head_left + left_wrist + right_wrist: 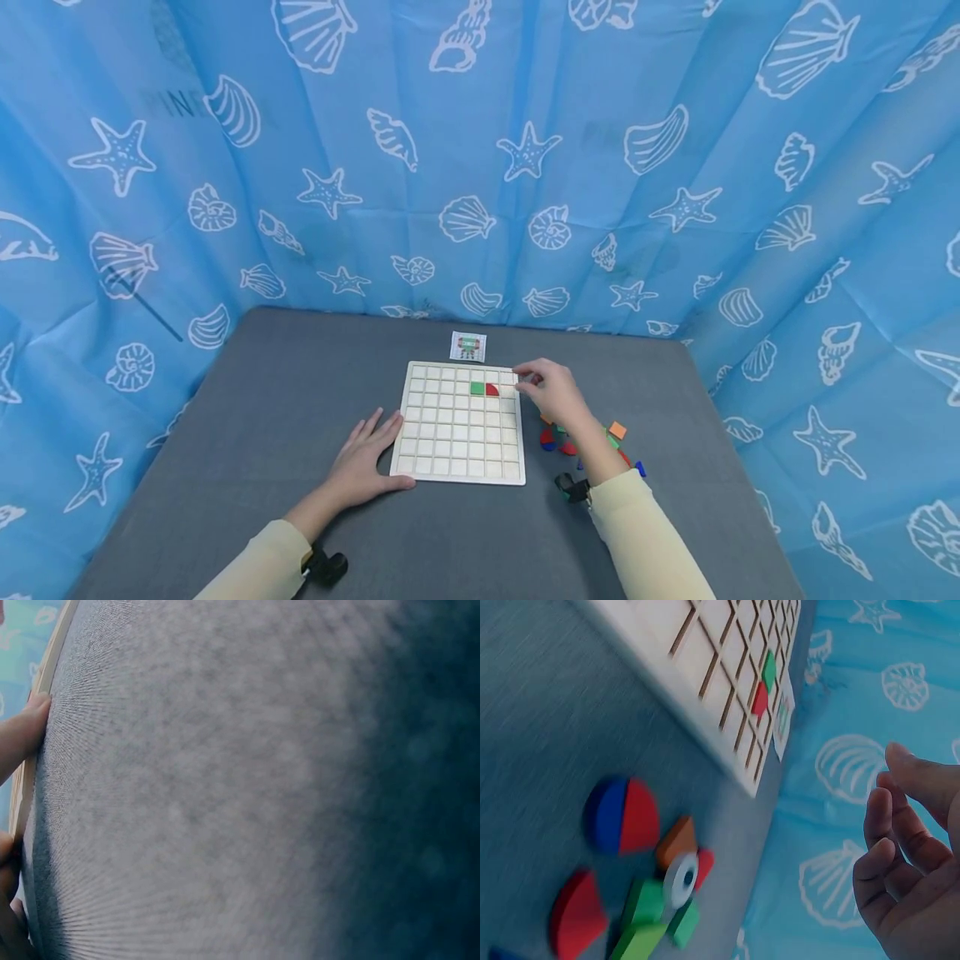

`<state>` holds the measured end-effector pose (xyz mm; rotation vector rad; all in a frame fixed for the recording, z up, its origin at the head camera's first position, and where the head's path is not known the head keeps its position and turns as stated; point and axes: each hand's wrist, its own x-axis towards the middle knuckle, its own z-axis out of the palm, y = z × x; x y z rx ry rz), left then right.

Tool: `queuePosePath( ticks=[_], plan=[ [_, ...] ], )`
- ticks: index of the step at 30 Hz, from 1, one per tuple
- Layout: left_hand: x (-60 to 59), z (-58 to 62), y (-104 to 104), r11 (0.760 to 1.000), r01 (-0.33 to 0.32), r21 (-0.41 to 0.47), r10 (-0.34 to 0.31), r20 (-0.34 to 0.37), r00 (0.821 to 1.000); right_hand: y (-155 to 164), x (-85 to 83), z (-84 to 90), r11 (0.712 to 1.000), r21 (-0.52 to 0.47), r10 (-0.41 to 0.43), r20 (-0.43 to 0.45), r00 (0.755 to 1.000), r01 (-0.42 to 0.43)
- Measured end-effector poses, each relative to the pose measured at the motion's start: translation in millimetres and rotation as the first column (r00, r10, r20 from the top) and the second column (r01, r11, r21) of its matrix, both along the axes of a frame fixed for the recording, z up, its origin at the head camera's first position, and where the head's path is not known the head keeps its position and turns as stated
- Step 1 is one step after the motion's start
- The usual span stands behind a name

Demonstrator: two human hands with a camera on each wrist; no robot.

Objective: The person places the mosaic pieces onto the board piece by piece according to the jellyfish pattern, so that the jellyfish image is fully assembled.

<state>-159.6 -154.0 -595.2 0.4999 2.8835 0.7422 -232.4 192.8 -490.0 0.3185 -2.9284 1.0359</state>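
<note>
A white grid board [420,433] lies in the middle of the grey table [262,433]. A green square piece [477,388] and a red quarter-round piece [492,389] sit side by side in its second row; both show in the right wrist view, green [769,671] and red [760,697]. My left hand [371,454] lies flat on the table, fingers straight against the board's left edge [52,660]. My right hand [551,390] hovers at the board's far right corner. Its fingers [892,847] are loosely curled with nothing seen in them.
A small pattern card [468,346] lies just beyond the board. Loose pieces lie right of the board under my right forearm: a blue-and-red half disc [621,816], an orange piece [617,430], a red quarter [576,915], green blocks [645,904]. Blue seashell cloth [480,167] walls the table.
</note>
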Motion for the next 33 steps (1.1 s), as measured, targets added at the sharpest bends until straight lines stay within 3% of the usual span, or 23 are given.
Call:
queuePosePath(
  ticks=[5,14,20,28,33],
  plan=[
    [0.3,2.8,-1,1.0,0.002,0.015,-0.002,0.003,1.0,22,9.7,-0.8,0.999,0.007,-0.046,-0.003,0.999,0.046],
    [0.6,2.8,-1,1.0,-0.007,0.01,0.007,0.007,1.0,57,22.4,-17.2,0.994,0.011,-0.108,0.022,0.994,0.108],
    [1.2,3.3,0,1.0,-0.01,-0.001,0.01,0.009,1.0,79,31.1,-29.1,0.995,0.006,-0.095,0.048,0.994,0.095],
    [2.7,5.4,1,1.0,-0.01,-0.001,0.01,0.006,1.0,89,33.1,-40.4,0.984,0.133,-0.135,0.119,0.984,0.119],
    [2.3,5.3,1,1.0,-0.011,0.005,0.011,0.006,1.0,92,32.1,-46.5,0.973,0.215,-0.121,0.173,0.977,0.082]
  ],
)
